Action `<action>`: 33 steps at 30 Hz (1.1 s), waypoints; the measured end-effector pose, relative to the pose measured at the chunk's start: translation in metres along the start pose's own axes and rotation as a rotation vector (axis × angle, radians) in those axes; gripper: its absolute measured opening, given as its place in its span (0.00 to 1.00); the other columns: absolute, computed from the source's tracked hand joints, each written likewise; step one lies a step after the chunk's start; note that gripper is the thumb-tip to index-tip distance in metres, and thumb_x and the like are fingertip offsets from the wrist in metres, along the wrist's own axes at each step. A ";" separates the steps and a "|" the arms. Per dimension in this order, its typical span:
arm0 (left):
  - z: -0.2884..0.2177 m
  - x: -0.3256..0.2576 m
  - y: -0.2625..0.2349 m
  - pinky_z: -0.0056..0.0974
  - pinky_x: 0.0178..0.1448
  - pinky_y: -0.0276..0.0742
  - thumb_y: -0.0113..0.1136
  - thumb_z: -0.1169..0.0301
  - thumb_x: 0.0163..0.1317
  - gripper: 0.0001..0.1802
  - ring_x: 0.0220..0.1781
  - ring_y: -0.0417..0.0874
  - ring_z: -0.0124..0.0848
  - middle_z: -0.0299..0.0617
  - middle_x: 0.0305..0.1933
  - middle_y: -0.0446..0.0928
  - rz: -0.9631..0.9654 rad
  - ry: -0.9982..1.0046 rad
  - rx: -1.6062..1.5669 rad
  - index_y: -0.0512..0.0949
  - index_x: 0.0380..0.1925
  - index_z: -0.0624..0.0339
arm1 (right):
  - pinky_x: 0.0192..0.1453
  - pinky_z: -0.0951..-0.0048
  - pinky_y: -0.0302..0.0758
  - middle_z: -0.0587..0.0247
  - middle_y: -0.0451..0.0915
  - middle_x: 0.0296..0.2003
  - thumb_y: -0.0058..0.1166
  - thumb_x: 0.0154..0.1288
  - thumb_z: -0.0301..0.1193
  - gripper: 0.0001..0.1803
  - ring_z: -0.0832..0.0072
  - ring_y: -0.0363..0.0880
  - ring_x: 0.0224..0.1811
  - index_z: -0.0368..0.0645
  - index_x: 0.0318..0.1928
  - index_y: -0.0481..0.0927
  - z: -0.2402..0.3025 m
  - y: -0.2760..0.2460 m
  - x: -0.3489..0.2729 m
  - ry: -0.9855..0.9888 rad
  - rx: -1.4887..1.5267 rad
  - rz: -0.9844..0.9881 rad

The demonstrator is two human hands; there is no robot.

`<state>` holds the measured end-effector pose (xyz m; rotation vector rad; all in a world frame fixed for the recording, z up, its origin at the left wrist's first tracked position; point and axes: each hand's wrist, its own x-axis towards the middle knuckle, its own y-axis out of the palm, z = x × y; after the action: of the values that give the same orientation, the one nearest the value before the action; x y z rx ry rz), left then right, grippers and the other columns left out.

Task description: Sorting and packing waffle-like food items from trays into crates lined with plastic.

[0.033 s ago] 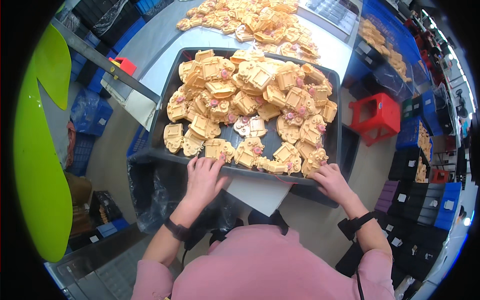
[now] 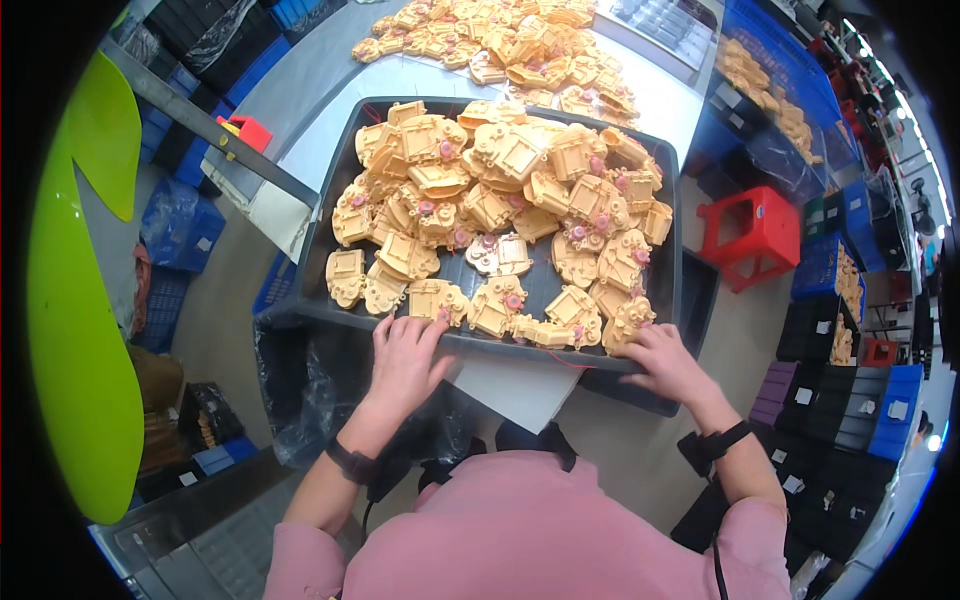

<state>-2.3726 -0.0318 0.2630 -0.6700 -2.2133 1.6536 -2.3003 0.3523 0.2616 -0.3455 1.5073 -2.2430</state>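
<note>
A black plastic tray (image 2: 336, 208) in front of me is heaped with cream-yellow moulded plastic housings (image 2: 515, 150), several with small pink round parts and thin red wires. One housing (image 2: 500, 255) near the middle looks paler and shinier. My left hand (image 2: 408, 355) grips the tray's near rim left of centre, fingers hooked over the edge beside a housing (image 2: 437, 299), thumb outside. Toward the near right corner my right hand (image 2: 665, 362) holds the same rim, fingertips close to another housing (image 2: 628, 322). The fingertips of both hands are partly hidden.
More housings (image 2: 540, 45) are piled on the white table (image 2: 350, 92) beyond the tray. A metal bar (image 2: 215, 125) slants in from the left to the tray. A red stool (image 2: 750, 235) stands at right, near stacked bins (image 2: 835, 400). A green panel (image 2: 85, 330) fills the far left.
</note>
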 end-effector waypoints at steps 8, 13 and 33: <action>-0.002 0.038 -0.024 0.47 0.61 0.60 0.62 0.60 0.55 0.27 0.57 0.68 0.43 0.46 0.52 0.70 -0.106 -0.026 -0.134 0.69 0.55 0.56 | 0.58 0.64 0.68 0.55 0.76 0.47 0.62 0.55 0.40 0.25 0.61 0.72 0.52 0.43 0.51 0.75 -0.039 -0.067 0.138 0.091 0.131 -0.494; -0.003 0.143 -0.036 0.46 0.63 0.62 0.63 0.66 0.54 0.31 0.61 0.67 0.46 0.49 0.57 0.68 -0.310 0.084 -0.185 0.66 0.58 0.56 | 0.64 0.48 0.59 0.46 0.66 0.59 0.62 0.54 0.44 0.36 0.50 0.59 0.65 0.52 0.62 0.66 -0.037 -0.014 0.233 0.443 -0.194 -0.592; -0.005 0.083 -0.041 0.35 0.54 0.73 0.60 0.71 0.55 0.20 0.50 0.78 0.33 0.44 0.49 0.76 -0.215 -0.204 -1.038 0.72 0.48 0.65 | 0.53 0.75 0.72 0.55 0.68 0.54 0.49 0.60 0.17 0.26 0.73 0.71 0.55 0.43 0.58 0.57 0.050 -0.015 0.128 0.314 1.253 -0.670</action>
<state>-2.4483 0.0065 0.3003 -0.4371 -3.0945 0.3795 -2.3950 0.2560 0.2912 -0.0811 -0.2196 -3.3310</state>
